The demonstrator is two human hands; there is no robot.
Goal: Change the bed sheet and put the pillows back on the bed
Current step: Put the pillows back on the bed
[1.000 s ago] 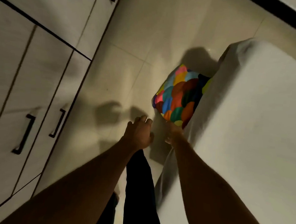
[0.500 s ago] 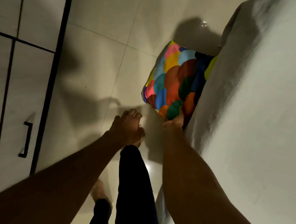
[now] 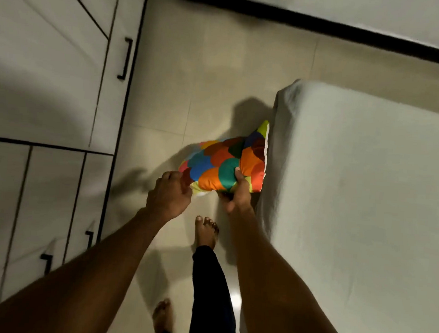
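Note:
A pillow (image 3: pixel 221 164) with a bright scale pattern of orange, blue, green and red is lifted off the floor beside the bed. My right hand (image 3: pixel 238 193) grips its near edge, thumb pressed into the top. My left hand (image 3: pixel 171 196) holds the pillow's left corner with curled fingers. The bed (image 3: pixel 361 202) at the right is covered by a smooth pale sheet, and the pillow's far end touches the mattress side.
White wardrobe doors and drawers with black handles (image 3: pixel 126 58) line the left side. A strip of beige tiled floor (image 3: pixel 206 74) runs between wardrobe and bed. My bare feet (image 3: pixel 206 230) stand on it. A wall with a dark skirting (image 3: pixel 327 25) closes the far end.
Both hands reached down to the pillow leaning against the bed, took hold of it and raised it off the floor. The camera view swung as I straightened.

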